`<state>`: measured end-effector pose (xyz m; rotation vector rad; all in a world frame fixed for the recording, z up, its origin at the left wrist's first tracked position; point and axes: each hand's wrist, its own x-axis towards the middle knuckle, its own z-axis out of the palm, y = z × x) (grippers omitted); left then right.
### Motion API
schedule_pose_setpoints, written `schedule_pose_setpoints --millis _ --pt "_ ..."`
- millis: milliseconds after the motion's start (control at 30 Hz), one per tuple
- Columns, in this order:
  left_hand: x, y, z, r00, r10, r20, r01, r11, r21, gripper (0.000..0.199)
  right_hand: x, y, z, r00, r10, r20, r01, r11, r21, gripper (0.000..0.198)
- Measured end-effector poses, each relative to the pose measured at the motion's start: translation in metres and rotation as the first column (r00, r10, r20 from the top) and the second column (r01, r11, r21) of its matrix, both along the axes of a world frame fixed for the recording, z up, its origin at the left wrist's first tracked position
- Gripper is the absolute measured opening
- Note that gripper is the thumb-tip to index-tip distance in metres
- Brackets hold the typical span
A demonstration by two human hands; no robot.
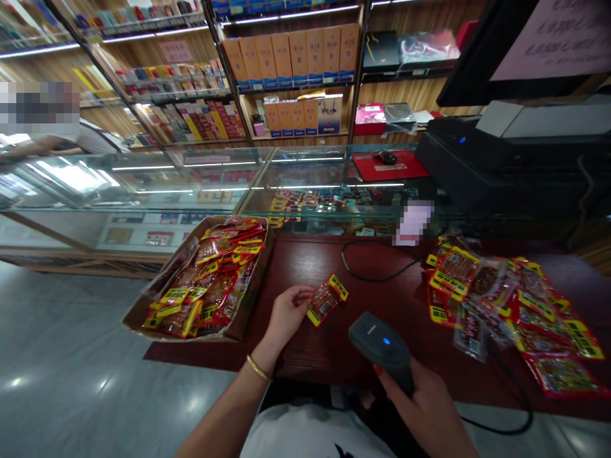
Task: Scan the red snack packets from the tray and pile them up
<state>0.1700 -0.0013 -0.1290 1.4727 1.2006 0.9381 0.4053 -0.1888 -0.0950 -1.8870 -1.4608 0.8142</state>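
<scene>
Packet [324,303] pinched in the left hand [289,310], fingers nearly closed; scanner [382,343] wrapped in the right hand [424,397].
Over the table [305,254], between box [254,294] and pile [534,308], it looks light, soft and slick, likely best held by its edge.

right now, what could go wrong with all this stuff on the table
The thin black cable loops close to the loose pile of red-and-yellow plastic packets; moving the dark grey handheld scanner in the right hand might snag some.
The open brown cardboard box, at the left end of the dark red wooden table, could shift off if bumped.
</scene>
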Motion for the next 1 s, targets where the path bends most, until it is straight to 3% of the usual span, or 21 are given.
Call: schedule_pose_setpoints --millis 167,333,467,633,733,800,1000 --pt "0.001 0.001 0.008 0.995 0.048 -0.083 -0.042 0.996 0.08 0.021 0.002 -0.005 -0.008 1.0 0.01 0.029 -0.011 1.0 0.022 0.041" --pt "0.003 0.002 0.011 0.997 0.079 -0.019 -0.077 0.995 0.07 0.015 0.002 -0.007 -0.011 1.0 0.026 0.001 -0.026 1.0 0.01 0.037" --pt "0.004 0.003 0.014 0.997 0.063 0.054 -0.062 0.998 -0.019 0.014 0.0 -0.005 -0.003 0.999 -0.016 -0.03 0.016 1.0 0.008 0.035" --pt "0.02 0.008 0.012 0.953 0.138 0.271 -0.056 0.956 -0.289 0.033 0.005 -0.002 0.01 0.994 -0.044 -0.098 0.045 0.999 0.009 0.033" --pt "0.054 0.016 0.015 0.897 0.149 0.417 0.034 0.916 -0.4 0.044 0.012 -0.007 0.009 0.988 -0.102 -0.116 0.105 0.994 0.022 0.033" --pt "0.091 0.022 0.021 0.864 0.107 0.492 0.119 0.907 -0.405 0.044 0.017 -0.014 0.005 0.976 -0.181 -0.118 0.188 0.981 0.049 0.033" --pt "0.245 0.024 0.035 0.812 -0.034 0.582 0.262 0.914 -0.311 0.028 0.032 -0.037 -0.009 0.94 -0.336 -0.063 0.34 0.938 0.068 0.036"
